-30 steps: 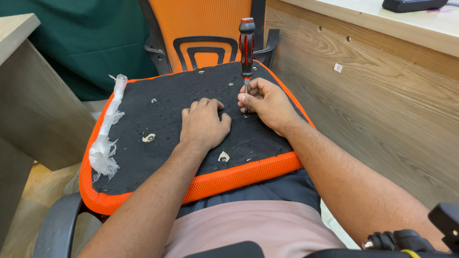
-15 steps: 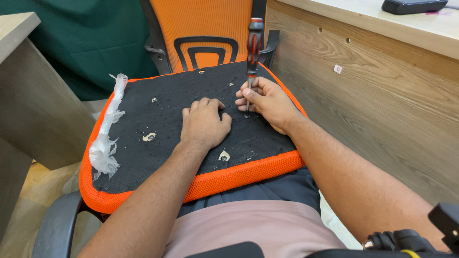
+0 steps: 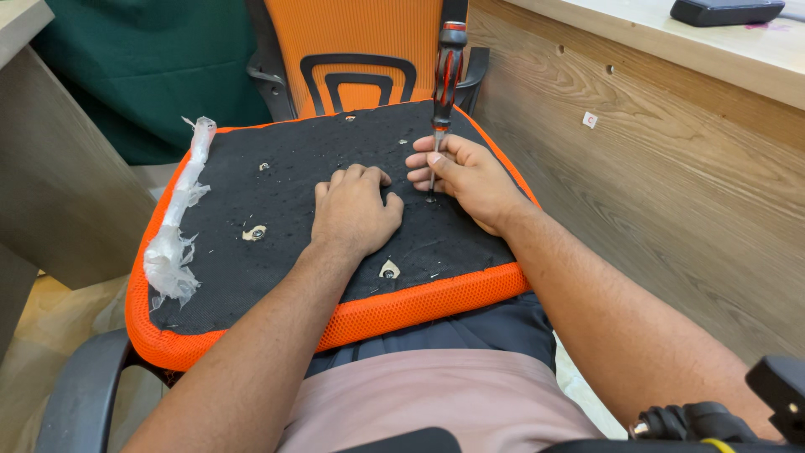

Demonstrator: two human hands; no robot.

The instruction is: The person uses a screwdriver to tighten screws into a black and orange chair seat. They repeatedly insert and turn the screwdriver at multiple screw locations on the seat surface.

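Since a second ago the screwdriver [image 3: 444,80] has tipped from a slight lean to nearly upright, its red-and-black handle now lying against the orange chair back [image 3: 369,42]; both hands have hardly shifted. The right hand [image 3: 470,176] is curled loosely round the thin shaft, fingertips pinching it low near the tip, which sits on a spot in the black underside of the seat [image 3: 293,210] resting across the lap. The left hand [image 3: 356,214] lies flat, palm down and fingers together, just beside the right, holding nothing and pressing the seat.

To do this well, I judge the shaft should stay square to the seat, with the flat hand bearing down so the cushion does not rock.

Beyond the right hand, a small white square sticker [image 3: 590,120] sits on the wooden panel. Well left of the left hand, crumpled clear plastic [image 3: 176,235] clings along the orange edge.
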